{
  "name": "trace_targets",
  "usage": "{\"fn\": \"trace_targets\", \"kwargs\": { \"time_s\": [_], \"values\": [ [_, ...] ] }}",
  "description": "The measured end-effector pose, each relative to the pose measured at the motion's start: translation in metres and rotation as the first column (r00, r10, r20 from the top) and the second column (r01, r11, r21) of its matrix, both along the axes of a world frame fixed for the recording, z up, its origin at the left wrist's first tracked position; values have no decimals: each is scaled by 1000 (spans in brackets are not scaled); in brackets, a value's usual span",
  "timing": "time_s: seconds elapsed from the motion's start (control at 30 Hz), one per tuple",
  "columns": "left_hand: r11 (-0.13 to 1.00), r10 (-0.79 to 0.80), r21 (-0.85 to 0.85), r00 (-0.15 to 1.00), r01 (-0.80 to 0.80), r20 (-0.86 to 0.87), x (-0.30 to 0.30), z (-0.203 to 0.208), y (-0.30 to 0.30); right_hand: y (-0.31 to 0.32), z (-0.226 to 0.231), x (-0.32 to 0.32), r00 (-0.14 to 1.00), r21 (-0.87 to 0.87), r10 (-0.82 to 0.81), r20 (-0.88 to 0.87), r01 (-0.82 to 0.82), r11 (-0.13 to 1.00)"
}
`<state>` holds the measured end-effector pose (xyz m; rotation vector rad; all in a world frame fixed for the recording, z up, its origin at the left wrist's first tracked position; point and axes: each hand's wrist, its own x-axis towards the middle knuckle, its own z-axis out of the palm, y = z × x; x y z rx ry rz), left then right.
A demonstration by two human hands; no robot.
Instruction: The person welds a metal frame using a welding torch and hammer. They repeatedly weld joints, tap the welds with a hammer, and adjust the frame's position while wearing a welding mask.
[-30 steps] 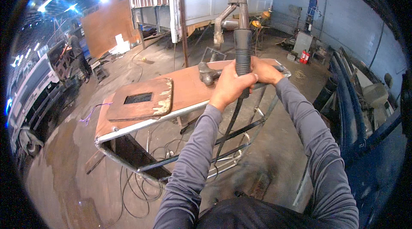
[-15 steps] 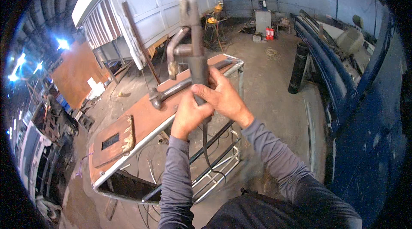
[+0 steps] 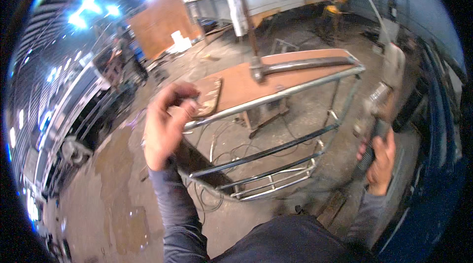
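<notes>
Clasping electrode holder [image 3: 384, 103], right grip [image 3: 381, 162]; left grip [image 3: 165, 132] (hold unclear) partly hiding the board [image 3: 211, 88], hammer [image 3: 301, 66] between on brown panel [image 3: 239, 90].

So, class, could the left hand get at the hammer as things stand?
Probably yes: the hammer lies uncovered on the brown tabletop, and only a flat board seems to lie between it and the left hand.

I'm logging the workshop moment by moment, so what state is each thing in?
Holder: tilted, gripped in right hand
Rod: projecting from holder's tip
Left hand: fingers bent, at board; contact unclear
Board: flat on tabletop, partly hidden
Hammer: lying on tabletop, unheld
Lights: lit
</notes>
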<state>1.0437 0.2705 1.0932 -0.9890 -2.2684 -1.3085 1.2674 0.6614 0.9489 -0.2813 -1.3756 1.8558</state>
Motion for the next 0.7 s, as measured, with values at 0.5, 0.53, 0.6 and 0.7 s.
{"fn": "trace_targets", "kwargs": {
  "time_s": [0.5, 0.53, 0.6, 0.7],
  "values": [
    [472, 633, -705, 760, -529, -146, -105, -3, -60, 0, -31, 42, 992, 111, 46, 115, -59, 992],
    [481, 630, -703, 764, -524, -139, -110, -5, -61, -1, -30, 46, 991, 118, 26, 131, -42, 992],
    [571, 597, -653, 798, -498, -87, -127, -12, -86, -6, -28, 50, 988, 119, 13, 157, -32, 992],
    [637, 595, -613, 804, -468, 3, -138, -16, -98, -6, -30, 54, 991, 136, -15, 132, -3, 991]
  ]
}}
